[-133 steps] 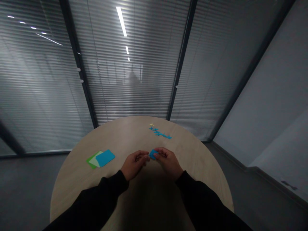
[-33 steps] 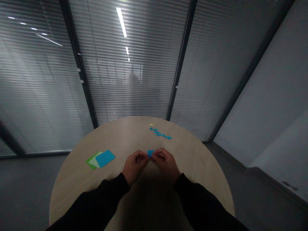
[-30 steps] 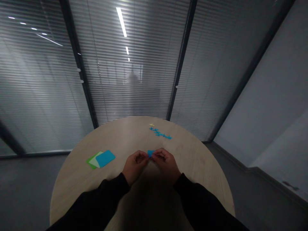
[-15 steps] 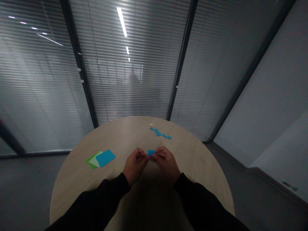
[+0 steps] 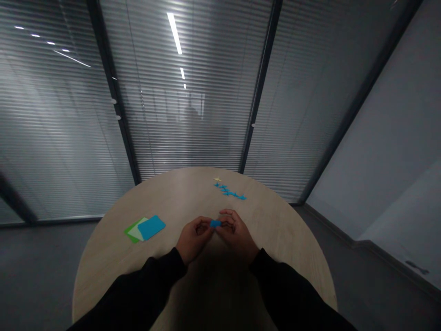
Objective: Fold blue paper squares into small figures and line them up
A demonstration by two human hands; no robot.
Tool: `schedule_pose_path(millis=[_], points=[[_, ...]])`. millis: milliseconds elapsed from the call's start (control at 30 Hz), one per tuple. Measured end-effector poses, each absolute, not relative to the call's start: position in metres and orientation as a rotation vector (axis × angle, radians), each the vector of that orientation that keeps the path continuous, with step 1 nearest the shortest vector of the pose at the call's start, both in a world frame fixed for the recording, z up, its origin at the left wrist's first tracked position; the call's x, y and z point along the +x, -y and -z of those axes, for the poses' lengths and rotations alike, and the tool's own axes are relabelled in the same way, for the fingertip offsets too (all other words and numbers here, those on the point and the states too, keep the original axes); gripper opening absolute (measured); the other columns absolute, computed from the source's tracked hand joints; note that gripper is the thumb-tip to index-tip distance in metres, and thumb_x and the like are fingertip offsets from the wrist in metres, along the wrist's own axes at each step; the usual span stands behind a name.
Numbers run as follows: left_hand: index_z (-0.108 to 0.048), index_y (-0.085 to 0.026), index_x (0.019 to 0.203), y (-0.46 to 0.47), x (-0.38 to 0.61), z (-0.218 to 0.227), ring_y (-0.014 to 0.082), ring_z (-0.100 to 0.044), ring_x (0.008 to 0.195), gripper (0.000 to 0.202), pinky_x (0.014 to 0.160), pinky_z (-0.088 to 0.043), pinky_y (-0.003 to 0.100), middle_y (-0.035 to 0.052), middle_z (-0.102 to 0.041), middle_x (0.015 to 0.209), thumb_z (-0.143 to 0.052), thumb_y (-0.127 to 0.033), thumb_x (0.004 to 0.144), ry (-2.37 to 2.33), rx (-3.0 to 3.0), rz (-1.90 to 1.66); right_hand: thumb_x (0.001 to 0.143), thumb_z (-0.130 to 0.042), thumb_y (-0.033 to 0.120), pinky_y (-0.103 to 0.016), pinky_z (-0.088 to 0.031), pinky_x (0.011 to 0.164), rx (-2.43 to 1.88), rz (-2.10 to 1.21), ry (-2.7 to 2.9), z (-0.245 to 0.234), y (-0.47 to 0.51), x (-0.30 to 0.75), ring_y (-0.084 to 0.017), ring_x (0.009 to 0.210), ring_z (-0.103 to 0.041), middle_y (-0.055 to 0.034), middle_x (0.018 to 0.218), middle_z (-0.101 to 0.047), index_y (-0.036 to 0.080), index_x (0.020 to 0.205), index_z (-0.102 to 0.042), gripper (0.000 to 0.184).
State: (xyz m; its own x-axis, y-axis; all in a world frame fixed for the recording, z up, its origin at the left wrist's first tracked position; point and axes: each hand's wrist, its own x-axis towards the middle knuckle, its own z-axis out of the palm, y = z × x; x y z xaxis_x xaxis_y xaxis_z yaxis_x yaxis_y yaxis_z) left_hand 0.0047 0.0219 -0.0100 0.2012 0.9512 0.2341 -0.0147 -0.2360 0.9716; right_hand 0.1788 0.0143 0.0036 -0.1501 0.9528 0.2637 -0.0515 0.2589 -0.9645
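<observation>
A small blue folded paper piece (image 5: 215, 223) sits between my two hands above the round wooden table (image 5: 179, 197). My left hand (image 5: 193, 237) pinches its left side with curled fingers. My right hand (image 5: 235, 234) pinches its right side, fingers also curled. Both hands meet near the table's middle, close to my body. Black sleeves cover both forearms.
A stack of paper sheets (image 5: 145, 228), blue over white and green, lies at the left of the table. A row of several small blue folded shapes (image 5: 231, 192) with a pale yellow one (image 5: 217, 179) lies at the far side. Glass walls with blinds surround the table.
The blue piece looks smaller and flatter than before, squeezed between my fingertips. My hands have stayed in about the same place, pressed closer together.
</observation>
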Motion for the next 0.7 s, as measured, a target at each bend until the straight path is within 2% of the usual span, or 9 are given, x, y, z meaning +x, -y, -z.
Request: schedule_pose_path(millis=[133, 200, 333, 533, 700], points=[[-0.068, -0.015, 0.096, -0.02, 0.0038, 0.0067, 0.015, -0.062, 0.066, 0.026, 0.062, -0.046, 0.026, 0.0034, -0.07, 0.078, -0.073, -0.035, 0.08, -0.991, 1.512, -1.192, 0.073, -0.078, 0.029, -0.031, -0.048, 0.073, -0.884, -1.217, 1.387, 0.0022, -0.0195, 0.1812, -0.016, 0.076, -0.064, 0.0013, 0.083, -0.066, 0.022, 0.108, -0.058, 0.041], [-0.068, -0.015, 0.096, -0.0192, 0.0039, 0.005, 0.0161, -0.065, 0.069, 0.028, 0.066, -0.048, 0.027, 0.0047, -0.072, 0.081, -0.074, -0.036, 0.079, -0.966, 1.474, -1.204, 0.07, -0.081, 0.029, -0.03, -0.049, 0.072, -0.883, -1.301, 1.283, 0.0049, -0.0208, 0.1802, -0.015, 0.071, -0.063, 0.003, 0.077, -0.065, 0.022, 0.107, -0.058, 0.044], [-0.066, -0.016, 0.096, -0.0195, 0.0043, 0.0037, 0.0191, -0.069, 0.081, 0.032, 0.078, -0.052, 0.032, 0.0082, -0.075, 0.09, -0.077, -0.038, 0.076, -0.885, 1.354, -1.255, 0.067, -0.084, 0.03, -0.031, -0.051, 0.074, -0.891, -1.387, 1.209, 0.0041, -0.0188, 0.1774, -0.016, 0.076, -0.065, -0.0008, 0.087, -0.069, 0.021, 0.105, -0.06, 0.046], [-0.067, -0.015, 0.092, -0.0188, 0.0054, 0.0043, 0.0164, -0.067, 0.072, 0.03, 0.07, -0.051, 0.029, 0.0055, -0.073, 0.08, -0.08, -0.036, 0.074, -0.899, 1.367, -1.194, 0.073, -0.08, 0.039, -0.029, -0.049, 0.067, -0.968, -1.21, 1.352, -0.0042, -0.0166, 0.1799, -0.015, 0.071, -0.062, -0.0019, 0.082, -0.068, 0.019, 0.094, -0.067, 0.032], [-0.066, -0.015, 0.097, -0.0195, 0.0057, 0.0047, 0.0148, -0.066, 0.072, 0.034, 0.07, -0.049, 0.027, 0.0037, -0.072, 0.081, -0.082, -0.032, 0.072, -0.924, 1.199, -1.324, 0.07, -0.081, 0.041, -0.029, -0.05, 0.064, -0.95, -1.312, 1.226, 0.001, -0.0172, 0.1763, -0.015, 0.065, -0.063, 0.0007, 0.072, -0.066, 0.019, 0.083, -0.06, 0.033]])
